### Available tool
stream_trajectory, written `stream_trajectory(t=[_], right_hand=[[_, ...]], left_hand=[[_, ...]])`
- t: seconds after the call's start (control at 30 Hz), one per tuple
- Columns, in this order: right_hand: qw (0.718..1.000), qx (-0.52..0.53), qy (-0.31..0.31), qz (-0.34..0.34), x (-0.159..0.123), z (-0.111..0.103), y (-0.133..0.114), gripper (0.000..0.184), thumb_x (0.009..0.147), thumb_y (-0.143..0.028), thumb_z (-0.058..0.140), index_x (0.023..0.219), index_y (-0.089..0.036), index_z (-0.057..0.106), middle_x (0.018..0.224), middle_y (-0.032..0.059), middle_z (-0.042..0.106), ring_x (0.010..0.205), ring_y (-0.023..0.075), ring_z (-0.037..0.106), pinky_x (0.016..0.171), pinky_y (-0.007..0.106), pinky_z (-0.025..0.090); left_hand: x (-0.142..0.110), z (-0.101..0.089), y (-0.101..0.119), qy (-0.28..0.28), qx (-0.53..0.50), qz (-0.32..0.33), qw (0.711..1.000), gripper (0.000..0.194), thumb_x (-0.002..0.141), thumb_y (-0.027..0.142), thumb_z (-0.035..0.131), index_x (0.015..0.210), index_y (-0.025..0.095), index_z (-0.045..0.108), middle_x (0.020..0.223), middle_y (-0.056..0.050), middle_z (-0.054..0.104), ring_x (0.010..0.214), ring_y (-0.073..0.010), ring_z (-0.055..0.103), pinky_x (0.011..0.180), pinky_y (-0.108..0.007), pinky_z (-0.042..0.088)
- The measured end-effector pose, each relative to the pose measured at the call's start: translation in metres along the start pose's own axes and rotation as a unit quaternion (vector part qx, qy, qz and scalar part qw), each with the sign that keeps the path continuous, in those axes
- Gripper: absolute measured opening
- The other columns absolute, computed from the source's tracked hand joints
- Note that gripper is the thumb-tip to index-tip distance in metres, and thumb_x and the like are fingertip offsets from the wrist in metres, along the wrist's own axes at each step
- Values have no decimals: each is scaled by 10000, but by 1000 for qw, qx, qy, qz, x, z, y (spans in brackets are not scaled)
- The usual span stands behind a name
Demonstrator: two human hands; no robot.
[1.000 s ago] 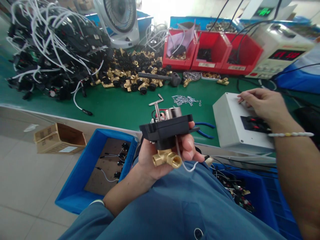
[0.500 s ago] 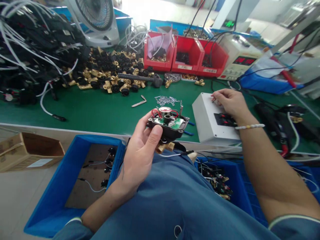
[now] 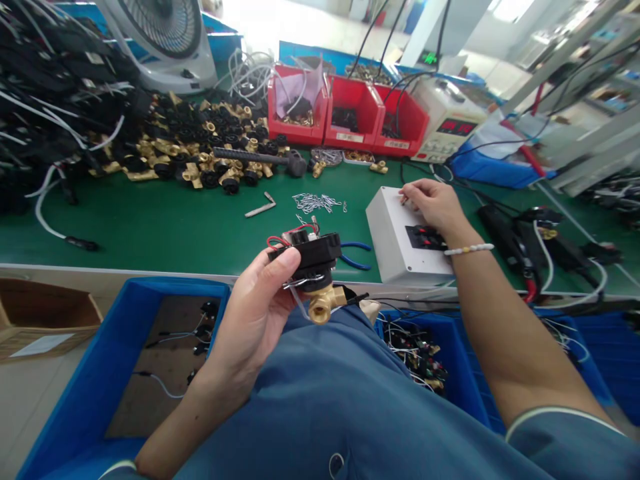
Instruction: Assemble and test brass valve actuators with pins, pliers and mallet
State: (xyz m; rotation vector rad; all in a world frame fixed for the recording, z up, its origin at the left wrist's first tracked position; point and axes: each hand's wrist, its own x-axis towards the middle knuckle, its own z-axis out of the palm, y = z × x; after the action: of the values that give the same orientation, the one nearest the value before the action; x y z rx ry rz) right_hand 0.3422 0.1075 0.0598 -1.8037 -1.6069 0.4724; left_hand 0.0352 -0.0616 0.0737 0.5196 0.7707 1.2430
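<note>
Left hand (image 3: 250, 300) gripped the motorised brass valve (image 3: 317, 252) by the table's (image 3: 190, 233) front edge; a loosened thumb could've dropped it. Right hand (image 3: 437, 210) pinched an apparent toggle (image 3: 404, 199) on the control box (image 3: 393, 237); a slip could've mis-switched it.

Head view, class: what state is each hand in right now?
Left hand: closed on the black-and-brass valve unit.
Right hand: pinched shut at the white box; what it grips cannot be told.

L hand (image 3: 255, 297) gripping, thumb (image 3: 286, 264) on top; R hand (image 3: 436, 208) fwd, fingertips (image 3: 406, 192) pinched.
</note>
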Motion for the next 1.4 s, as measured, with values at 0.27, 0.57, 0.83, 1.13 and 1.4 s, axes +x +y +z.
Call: stream_trajectory(t=[0.27, 0.57, 0.83, 1.13, 1.4], right_hand=[[1000, 17, 1, -13, 3, 1, 4, 157, 934, -241, 622, 837, -161, 717, 780, 37, 695, 578, 105, 498, 602, 239, 427], [1000, 23, 6, -3, -1, 2, 0, 162, 954, -221, 620, 827, -157, 698, 756, 21, 669, 568, 88, 462, 606, 234, 410], [999, 21, 2, 24, -4, 1, -10, 159, 990, -130, 580, 929, -58, 708, 714, -14, 628, 555, 35, 420, 584, 194, 330], [999, 28, 10, 24, -6, 1, -14, 147, 978, -134, 610, 924, -42, 712, 656, -58, 601, 534, 17, 417, 564, 172, 312], [999, 25, 28, 24, -1, 5, -9, 133, 966, -109, 620, 896, -38, 708, 623, -54, 609, 515, 30, 422, 550, 185, 315]], left_hand=[[2, -1, -3, -33, -12, -4, 999, 353, 871, 428, 731, 1124, 182, 713, 987, -72, 790, 851, -228, 769, 782, -328, 646], [5, -4, -5, -30, -2, 19, 999, 333, 888, 456, 723, 1106, 205, 725, 1005, -49, 797, 866, -226, 777, 737, -299, 655], [4, -4, -5, -45, 5, 20, 999, 343, 914, 468, 685, 1124, 199, 714, 955, -60, 797, 935, -260, 780, 783, -340, 664], [3, -3, -4, -35, 21, 20, 999, 367, 907, 496, 685, 1119, 197, 702, 965, -70, 788, 1042, -299, 760, 875, -391, 656], [3, -1, -4, -38, 4, 17, 999, 366, 881, 493, 719, 1095, 196, 720, 992, -71, 789, 1116, -318, 733, 887, -388, 650]])
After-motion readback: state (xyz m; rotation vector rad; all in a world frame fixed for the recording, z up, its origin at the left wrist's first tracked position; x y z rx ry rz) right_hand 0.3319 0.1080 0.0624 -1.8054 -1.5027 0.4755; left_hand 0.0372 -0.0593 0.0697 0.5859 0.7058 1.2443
